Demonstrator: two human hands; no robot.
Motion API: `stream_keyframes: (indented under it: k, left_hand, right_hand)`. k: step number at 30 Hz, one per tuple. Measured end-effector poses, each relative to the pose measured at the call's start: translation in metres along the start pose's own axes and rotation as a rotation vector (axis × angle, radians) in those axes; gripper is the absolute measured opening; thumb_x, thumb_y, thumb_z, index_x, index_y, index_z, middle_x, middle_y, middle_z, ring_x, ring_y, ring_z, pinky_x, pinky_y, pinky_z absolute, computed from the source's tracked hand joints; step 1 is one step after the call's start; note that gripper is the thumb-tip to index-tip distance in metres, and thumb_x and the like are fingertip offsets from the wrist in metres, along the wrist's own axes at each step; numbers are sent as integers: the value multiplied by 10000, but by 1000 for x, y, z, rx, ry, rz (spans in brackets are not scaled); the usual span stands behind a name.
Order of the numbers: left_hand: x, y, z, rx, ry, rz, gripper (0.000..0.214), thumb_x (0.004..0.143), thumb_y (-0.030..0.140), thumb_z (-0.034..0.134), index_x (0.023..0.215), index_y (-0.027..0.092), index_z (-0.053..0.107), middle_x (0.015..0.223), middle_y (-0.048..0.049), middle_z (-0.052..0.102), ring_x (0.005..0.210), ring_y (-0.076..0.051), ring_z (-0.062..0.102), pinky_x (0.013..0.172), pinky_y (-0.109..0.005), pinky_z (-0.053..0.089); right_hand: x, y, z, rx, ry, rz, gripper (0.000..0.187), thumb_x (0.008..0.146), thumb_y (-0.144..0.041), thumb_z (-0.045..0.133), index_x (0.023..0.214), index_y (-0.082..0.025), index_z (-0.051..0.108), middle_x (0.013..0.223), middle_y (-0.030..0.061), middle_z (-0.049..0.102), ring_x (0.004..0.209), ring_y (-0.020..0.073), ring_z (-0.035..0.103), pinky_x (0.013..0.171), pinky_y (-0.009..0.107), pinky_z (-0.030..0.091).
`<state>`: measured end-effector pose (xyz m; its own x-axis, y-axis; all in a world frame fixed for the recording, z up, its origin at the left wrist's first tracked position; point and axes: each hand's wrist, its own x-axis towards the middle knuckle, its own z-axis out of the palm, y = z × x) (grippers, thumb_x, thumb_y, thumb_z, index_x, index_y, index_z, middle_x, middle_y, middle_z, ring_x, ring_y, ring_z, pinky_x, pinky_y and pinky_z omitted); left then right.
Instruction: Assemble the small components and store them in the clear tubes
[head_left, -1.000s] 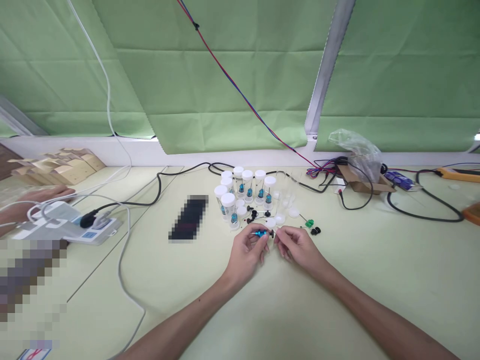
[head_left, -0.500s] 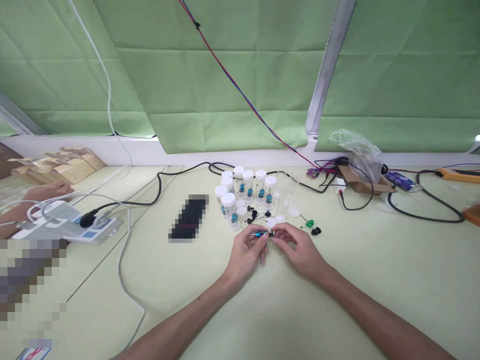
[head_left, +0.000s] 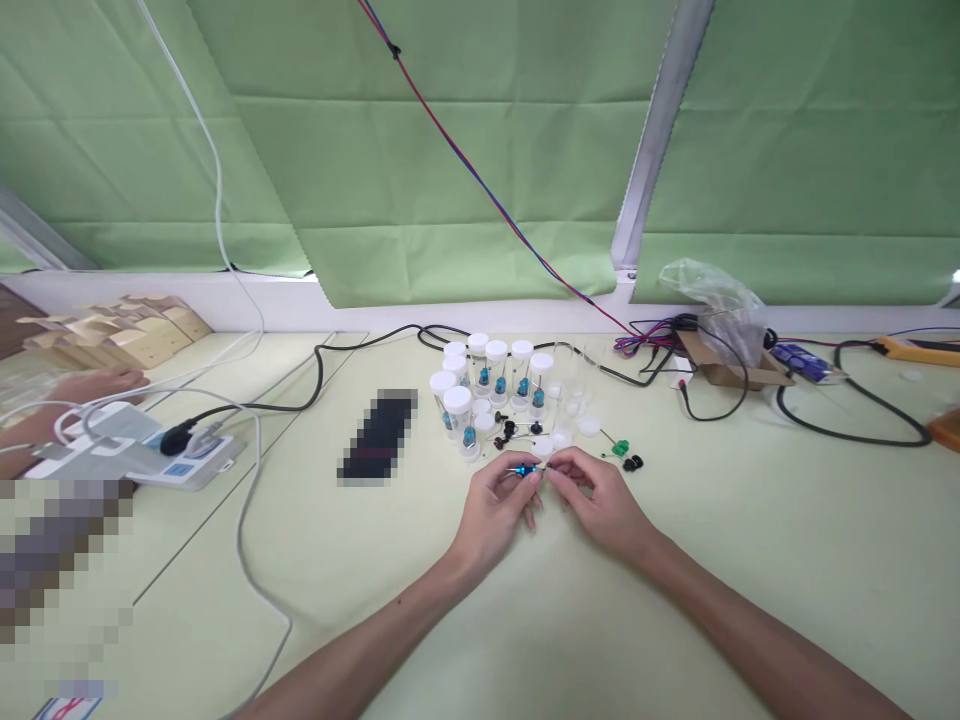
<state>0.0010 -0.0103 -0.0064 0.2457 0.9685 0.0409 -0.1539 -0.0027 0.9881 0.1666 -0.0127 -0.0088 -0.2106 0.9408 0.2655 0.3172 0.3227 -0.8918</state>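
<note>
Inside L hand (head_left: 491,510): blue pc (head_left: 524,470), partly hidden.

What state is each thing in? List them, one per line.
Left hand: curled, pinching blue part
Right hand: fingertips at blue part's end; grip unclear
Jars: capped, upright
Clear tubes: uncapped, upright
Black pieces: loose on table
Green pieces: loose on table
Power strip: plugs inserted
Plastic bag: crumpled
Blinds: lowered
</note>
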Motion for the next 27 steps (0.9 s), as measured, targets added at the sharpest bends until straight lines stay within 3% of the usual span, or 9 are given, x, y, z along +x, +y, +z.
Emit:
stream_keyframes:
  k: [7,11,21,24,27]
  left_hand:
    - [-1,-1,1,23,-21,15,245,808,346,643,958,155,610,705,-10,576,559,-110,527,432,-213,455]
    - [-2,0,2,58,-29,7,249,811,342,637,970,153,604,637,7,547,534,-110,513,428,-215,450]
    - [-2,-1,1,63,-41,7,235,828,343,625,966,154,602,612,13,552,491,-100,491,442,-227,442]
    - [-2,-1,2,35,-26,1,238,819,348,635,946,150,602,610,11,562,486,-102,497,436,-228,438]
    - [-2,1,1,12,3,-3,232,818,353,638,929,152,603,603,14,564,483,-102,506,441,-227,437]
  right_hand:
    - [0,-4,0,-15,-35,33,267,942,-367,451,776,-184,553,605,-27,503,537,116,456,532,239,369]
    - [0,-2,0,-47,-22,49,372,949,-383,428,632,-191,450,525,-45,424,494,105,378,500,238,312]
    - [1,3,2,-78,8,35,432,958,-384,411,582,-177,465,523,-31,453,504,106,408,516,236,325]
    - [1,0,1,-54,3,25,385,960,-368,413,638,-181,509,555,-25,499,523,114,456,538,236,370]
    - [1,-2,0,-4,19,0,212,933,-352,480,891,-183,602,751,18,623,674,147,572,642,251,455]
